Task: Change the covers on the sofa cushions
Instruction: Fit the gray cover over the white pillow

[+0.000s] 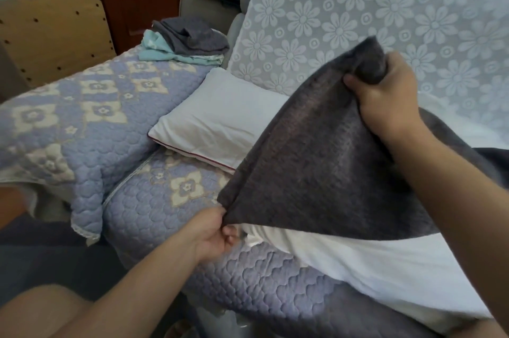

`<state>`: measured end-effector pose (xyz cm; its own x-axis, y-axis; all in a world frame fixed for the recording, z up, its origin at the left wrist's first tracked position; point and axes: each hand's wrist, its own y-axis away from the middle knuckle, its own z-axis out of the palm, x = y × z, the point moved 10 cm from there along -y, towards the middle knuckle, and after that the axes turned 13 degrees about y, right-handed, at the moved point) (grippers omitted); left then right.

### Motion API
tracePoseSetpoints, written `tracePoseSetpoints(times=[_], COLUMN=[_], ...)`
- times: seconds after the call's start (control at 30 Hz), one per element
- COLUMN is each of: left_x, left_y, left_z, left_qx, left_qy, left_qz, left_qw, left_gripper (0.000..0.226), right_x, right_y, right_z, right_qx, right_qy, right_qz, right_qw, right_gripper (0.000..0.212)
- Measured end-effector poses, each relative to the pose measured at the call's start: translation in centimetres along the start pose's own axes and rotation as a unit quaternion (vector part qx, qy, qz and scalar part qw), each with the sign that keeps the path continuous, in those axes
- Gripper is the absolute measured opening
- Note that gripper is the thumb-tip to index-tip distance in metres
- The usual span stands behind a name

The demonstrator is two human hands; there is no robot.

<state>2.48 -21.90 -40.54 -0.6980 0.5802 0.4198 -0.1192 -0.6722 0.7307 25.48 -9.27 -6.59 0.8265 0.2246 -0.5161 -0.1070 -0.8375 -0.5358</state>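
Observation:
A dark grey cushion cover (316, 161) is stretched in the air over the sofa seat. My right hand (385, 98) grips its upper corner. My left hand (217, 230) pinches its lower left corner. A white cushion insert (371, 266) sticks out from under the cover's lower edge and lies on the seat. A second bare white cushion (220, 114) with a dark red seam rests farther back against the sofa back.
The sofa seat (154, 208) and arm (82, 117) wear a quilted lilac cover with cream flowers. White flowered lace (385, 13) drapes the backrest. Folded grey and teal fabrics (184, 43) lie on the arm's far end. A wooden board (52, 35) and door stand at left.

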Motion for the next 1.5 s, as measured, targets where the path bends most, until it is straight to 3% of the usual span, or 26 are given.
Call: tracePoseSetpoints(times=[0.13,0.2,0.37,0.47,0.53,0.6,0.77,0.93,0.97,1.07,1.13,1.23,1.3,1.4,1.5], left_x=[1.6,1.4,1.6,3.3,4.4,4.4,2.4,0.3,-0.6,-2.1,-1.3,1.2,1.0,0.6,1.1], left_y=[0.2,0.8,1.6,2.7,3.3,3.2,1.3,0.5,0.6,1.3,0.8,-0.8,-1.5,-1.3,-0.8], left_z=[1.5,3.2,5.7,6.7,7.4,8.1,7.4,5.7,6.0,7.8,7.9,6.6,5.9,5.3,5.3], left_qx=[0.003,-0.039,-0.079,-0.136,-0.172,-0.176,-0.099,0.025,0.027,-0.025,-0.036,-0.021,-0.026,-0.014,-0.040], left_qy=[0.093,0.154,0.332,0.395,0.407,0.398,0.335,0.171,0.144,0.096,0.107,0.033,-0.027,-0.058,-0.044], left_qz=[0.027,0.031,0.073,0.101,0.111,0.113,0.101,0.125,0.122,0.109,0.102,0.154,0.166,0.238,0.276], left_qw=[0.995,0.987,0.937,0.903,0.890,0.893,0.931,0.977,0.982,0.989,0.988,0.987,0.985,0.969,0.959], left_gripper=[0.025,0.022,0.026,0.027,0.027,0.026,0.029,0.028,0.028,0.027,0.024,0.009,0.038,0.063,0.041], right_x=[-2.3,-1.6,2.4,-2.0,-4.6,-4.4,-2.1,-2.1,-1.7,-1.3,-2.2,-2.0,-0.2,2.8,3.8], right_y=[-2.4,-3.2,-2.3,4.6,12.2,18.3,21.4,19.8,18.2,12.8,13.4,19.0,21.1,23.1,25.4], right_z=[-0.8,-0.7,0.5,-1.4,-0.6,3.0,11.4,15.8,16.2,14.4,14.5,14.7,13.7,12.9,15.2], right_qx=[0.014,0.011,-0.048,0.053,0.056,-0.012,-0.096,-0.108,-0.116,-0.074,-0.060,-0.127,-0.178,-0.222,-0.270], right_qy=[-0.038,-0.011,0.205,0.180,0.151,0.164,0.311,0.414,0.430,0.406,0.344,0.244,0.137,-0.061,-0.230], right_qz=[-0.004,-0.004,0.030,-0.139,-0.253,-0.310,-0.325,-0.397,-0.380,-0.284,-0.338,-0.415,-0.337,-0.098,0.132], right_qw=[0.999,1.000,0.977,0.972,0.954,0.936,0.888,0.812,0.811,0.865,0.874,0.867,0.914,0.968,0.925], right_gripper=[0.033,0.032,0.050,0.029,0.010,0.013,0.067,0.043,0.041,0.024,0.038,0.041,0.035,0.018,0.034])
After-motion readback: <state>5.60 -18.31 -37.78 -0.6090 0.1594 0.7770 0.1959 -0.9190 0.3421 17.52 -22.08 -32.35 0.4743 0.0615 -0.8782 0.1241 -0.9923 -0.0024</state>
